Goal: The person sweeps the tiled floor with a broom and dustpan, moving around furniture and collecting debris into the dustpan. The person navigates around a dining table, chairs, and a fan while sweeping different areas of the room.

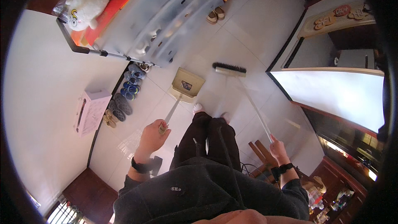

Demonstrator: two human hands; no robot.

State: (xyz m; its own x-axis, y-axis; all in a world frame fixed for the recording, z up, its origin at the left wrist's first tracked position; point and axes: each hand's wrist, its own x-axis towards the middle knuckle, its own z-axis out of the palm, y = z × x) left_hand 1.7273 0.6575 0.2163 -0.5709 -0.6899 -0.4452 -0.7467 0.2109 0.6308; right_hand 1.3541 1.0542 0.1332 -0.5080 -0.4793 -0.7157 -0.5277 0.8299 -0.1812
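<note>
My left hand grips the upper end of the handle of a long-handled beige dustpan. The pan rests on the tiled floor ahead of my left foot, with a dark picture sticker inside it. In my right hand is the pale pole of a push broom. Its wide head, with black bristles, is to the right of the dustpan and apart from it. The bristles face away from me. Whether they touch the floor I cannot tell.
Several pairs of shoes line the left wall, below a pink wall box. A translucent plastic cover and a white plush toy are at upper left. Brown slippers lie farther ahead. A wooden stool stands near my right arm.
</note>
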